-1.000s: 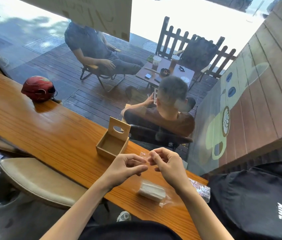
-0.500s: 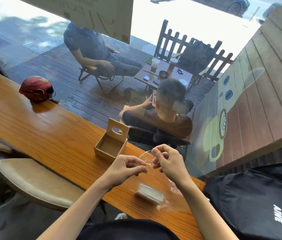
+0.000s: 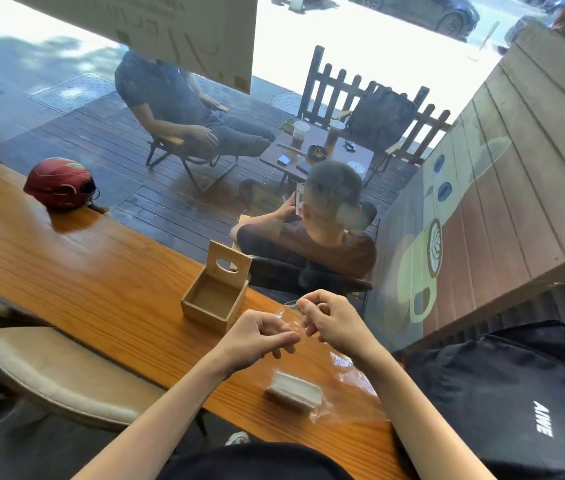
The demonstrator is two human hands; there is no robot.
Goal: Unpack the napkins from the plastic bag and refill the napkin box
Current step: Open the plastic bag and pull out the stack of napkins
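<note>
A clear plastic bag [image 3: 350, 379] lies on the wooden counter [image 3: 101, 289] with a white stack of napkins [image 3: 294, 390] inside its lower end. My left hand [image 3: 260, 337] and my right hand [image 3: 331, 318] are raised above the counter, and each pinches the bag's upper edge between fingertips. The thin film stretches between them. An open wooden napkin box [image 3: 213, 299], with nothing inside it, stands just left of my hands, its lid with an oval slot tilted upright at the back.
A red helmet [image 3: 59, 183] rests on the counter at far left. A black backpack [image 3: 516, 403] sits at the right end. A padded stool [image 3: 56, 372] stands below the counter's near edge. Behind the glass, people sit at an outdoor table.
My hands have drawn slightly apart, with the right hand lifted a little, and the bag's top edge is stretched between them. The napkin stack stays on the counter.
</note>
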